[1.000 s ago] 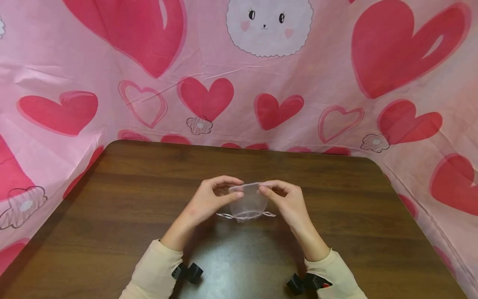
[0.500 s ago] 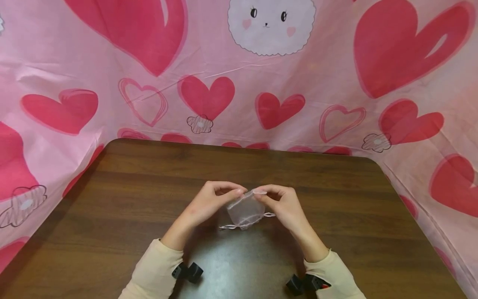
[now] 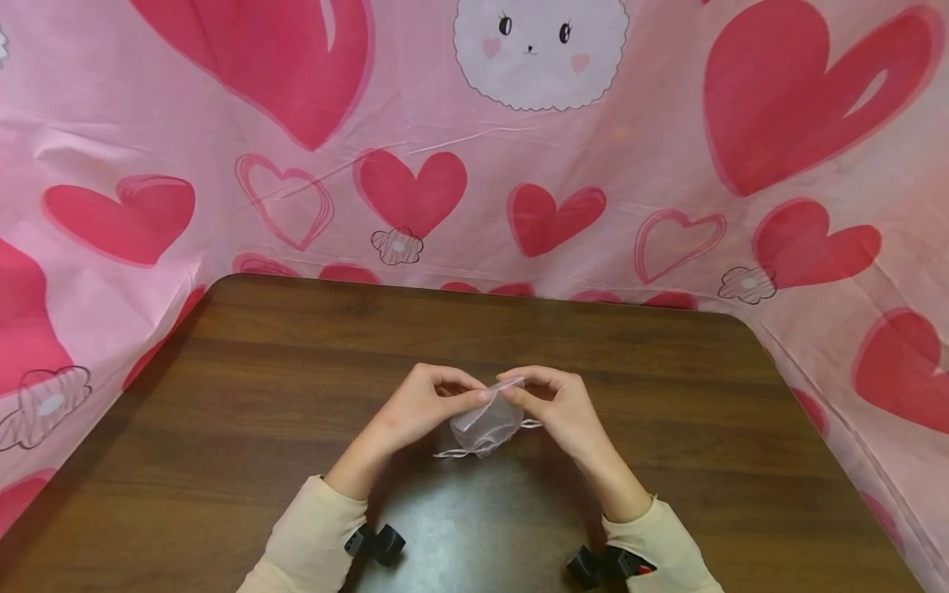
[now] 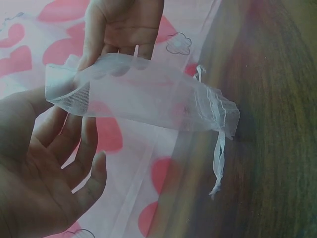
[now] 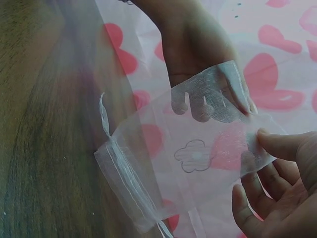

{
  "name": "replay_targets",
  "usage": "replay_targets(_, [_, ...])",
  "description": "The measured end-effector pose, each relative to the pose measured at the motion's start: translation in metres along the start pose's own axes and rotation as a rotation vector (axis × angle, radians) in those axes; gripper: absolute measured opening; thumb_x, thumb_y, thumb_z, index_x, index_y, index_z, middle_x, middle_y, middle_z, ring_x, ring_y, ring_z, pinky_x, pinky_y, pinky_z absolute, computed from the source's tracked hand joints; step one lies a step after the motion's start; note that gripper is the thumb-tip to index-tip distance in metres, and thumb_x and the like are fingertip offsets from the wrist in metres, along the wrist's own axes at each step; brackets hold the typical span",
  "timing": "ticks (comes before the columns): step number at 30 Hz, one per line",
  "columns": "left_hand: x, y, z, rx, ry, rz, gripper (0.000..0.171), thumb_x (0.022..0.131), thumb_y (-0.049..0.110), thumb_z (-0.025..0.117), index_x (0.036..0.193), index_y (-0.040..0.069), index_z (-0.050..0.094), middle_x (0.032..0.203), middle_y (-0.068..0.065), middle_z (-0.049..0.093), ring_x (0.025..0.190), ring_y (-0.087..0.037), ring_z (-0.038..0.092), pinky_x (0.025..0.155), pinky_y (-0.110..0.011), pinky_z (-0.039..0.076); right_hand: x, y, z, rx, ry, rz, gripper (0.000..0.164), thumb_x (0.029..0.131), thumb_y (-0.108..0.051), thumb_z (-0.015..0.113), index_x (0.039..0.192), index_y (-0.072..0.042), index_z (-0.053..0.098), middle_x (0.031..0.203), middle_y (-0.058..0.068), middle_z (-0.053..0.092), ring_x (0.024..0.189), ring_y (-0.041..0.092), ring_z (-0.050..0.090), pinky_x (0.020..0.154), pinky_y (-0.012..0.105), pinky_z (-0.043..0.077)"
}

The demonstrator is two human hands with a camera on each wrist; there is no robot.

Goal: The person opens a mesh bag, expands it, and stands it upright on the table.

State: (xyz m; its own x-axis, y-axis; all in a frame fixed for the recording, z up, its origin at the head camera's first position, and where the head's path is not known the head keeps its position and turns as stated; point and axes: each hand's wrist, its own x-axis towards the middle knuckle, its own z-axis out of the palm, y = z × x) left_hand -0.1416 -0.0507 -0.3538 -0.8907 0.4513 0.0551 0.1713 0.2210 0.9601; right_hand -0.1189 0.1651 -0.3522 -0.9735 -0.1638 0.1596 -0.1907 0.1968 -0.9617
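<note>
A small sheer white drawstring organza bag [image 3: 489, 426] hangs between both hands above the table, its bottom edge up and its gathered mouth down. My left hand [image 3: 423, 405] pinches one side of that upper edge between thumb and forefinger. My right hand [image 3: 558, 403] pinches the other side, fingertips close to the left ones. In the left wrist view the bag [image 4: 143, 94] stretches out, with a white drawstring loop [image 4: 218, 158] dangling from its mouth. One corner is folded over in the right wrist view, where the left hand's fingers show through the mesh [image 5: 198, 129].
The dark brown wooden table [image 3: 259, 428] lies under both hands. Behind and beside it hangs a pink cloth [image 3: 460, 123] with red hearts. A black wrist camera [image 3: 376, 543] is strapped to the left wrist, another [image 3: 604, 565] to the right.
The hands have come closer together and slightly lower along the bag's upper edge. That edge, nearly level and taut before, now slants and folds between the fingertips; the bag has tilted.
</note>
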Motion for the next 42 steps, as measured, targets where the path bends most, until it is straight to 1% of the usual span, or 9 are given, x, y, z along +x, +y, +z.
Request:
replay_targets(5, [0.001, -0.002, -0.001, -0.012, 0.028, 0.003, 0.02, 0.09, 0.022, 0.074, 0.098, 0.004, 0.077, 0.091, -0.006, 0.073, 0.073, -0.016, 0.066, 0.066, -0.03, 0.052, 0.0, -0.002, -0.002, 0.055, 0.021, -0.004, 0.02, 0.087, -0.007, 0.076, 0.104, 0.003, 0.073, 0.097, 0.011, 0.072, 0.085, 0.015, 0.068, 0.075, 0.027, 0.054])
replay_targets(13, [0.0, -0.001, -0.002, -0.021, 0.072, 0.009, 0.021, 0.091, 0.022, 0.073, 0.101, 0.004, 0.076, 0.094, -0.006, 0.073, 0.076, -0.015, 0.064, 0.068, -0.03, 0.052, 0.001, -0.002, -0.006, 0.048, 0.061, -0.031, 0.02, 0.086, -0.005, 0.076, 0.104, 0.003, 0.072, 0.098, 0.011, 0.073, 0.087, 0.013, 0.068, 0.076, 0.025, 0.054])
replay_targets(17, [0.0, 0.001, -0.001, -0.037, 0.114, 0.009, 0.018, 0.092, 0.02, 0.072, 0.101, 0.004, 0.076, 0.093, -0.005, 0.073, 0.078, -0.015, 0.063, 0.068, -0.029, 0.051, 0.0, -0.004, -0.009, 0.069, 0.1, -0.004, 0.022, 0.086, -0.006, 0.077, 0.105, 0.004, 0.072, 0.097, 0.007, 0.073, 0.086, 0.013, 0.068, 0.075, 0.028, 0.055])
replay_targets(21, [0.001, 0.003, 0.0, -0.052, 0.158, -0.006, 0.016, 0.092, 0.017, 0.072, 0.1, 0.004, 0.075, 0.091, -0.005, 0.073, 0.078, -0.014, 0.064, 0.069, -0.028, 0.05, 0.001, -0.004, -0.012, 0.059, 0.16, 0.015, 0.023, 0.086, -0.009, 0.078, 0.104, 0.005, 0.072, 0.094, 0.001, 0.073, 0.085, 0.012, 0.067, 0.074, 0.027, 0.054])
replay_targets(27, [0.004, 0.001, 0.002, -0.048, 0.209, -0.017, 0.017, 0.093, 0.016, 0.07, 0.102, 0.003, 0.074, 0.095, -0.006, 0.074, 0.087, -0.014, 0.067, 0.077, -0.029, 0.05, 0.002, -0.006, -0.013, 0.053, 0.226, 0.02, 0.023, 0.086, -0.011, 0.078, 0.102, 0.004, 0.073, 0.092, -0.002, 0.073, 0.086, 0.012, 0.066, 0.077, 0.024, 0.051])
replay_targets(30, [0.004, 0.0, 0.003, -0.054, 0.217, -0.005, 0.019, 0.093, 0.017, 0.07, 0.104, 0.002, 0.073, 0.098, -0.007, 0.074, 0.092, -0.016, 0.068, 0.08, -0.031, 0.049, 0.001, -0.005, -0.011, 0.054, 0.211, 0.015, 0.021, 0.085, -0.01, 0.078, 0.101, 0.003, 0.073, 0.093, 0.0, 0.073, 0.088, 0.012, 0.067, 0.078, 0.025, 0.051])
replay_targets(34, [0.002, 0.003, 0.004, -0.084, 0.201, 0.023, 0.019, 0.093, 0.015, 0.07, 0.107, 0.003, 0.074, 0.102, -0.007, 0.074, 0.093, -0.018, 0.068, 0.08, -0.032, 0.05, 0.0, -0.003, -0.003, 0.049, 0.154, -0.004, 0.019, 0.085, -0.007, 0.077, 0.101, 0.003, 0.074, 0.094, 0.005, 0.073, 0.091, 0.013, 0.067, 0.08, 0.026, 0.052])
replay_targets(39, [-0.001, 0.007, 0.008, -0.094, 0.166, 0.06, 0.02, 0.091, 0.013, 0.073, 0.108, 0.004, 0.074, 0.102, -0.007, 0.074, 0.088, -0.017, 0.068, 0.079, -0.031, 0.051, -0.003, -0.001, 0.007, 0.023, 0.09, -0.024, 0.019, 0.086, -0.005, 0.076, 0.103, 0.003, 0.073, 0.096, 0.012, 0.073, 0.088, 0.012, 0.067, 0.078, 0.025, 0.053])
replay_targets(42, [-0.001, 0.007, 0.01, -0.103, 0.149, 0.069, 0.019, 0.09, 0.012, 0.074, 0.106, 0.003, 0.074, 0.098, -0.007, 0.074, 0.083, -0.017, 0.067, 0.077, -0.03, 0.052, -0.005, -0.002, 0.01, 0.002, 0.072, -0.028, 0.018, 0.086, -0.006, 0.076, 0.103, 0.002, 0.074, 0.097, 0.012, 0.073, 0.087, 0.017, 0.068, 0.077, 0.026, 0.053])
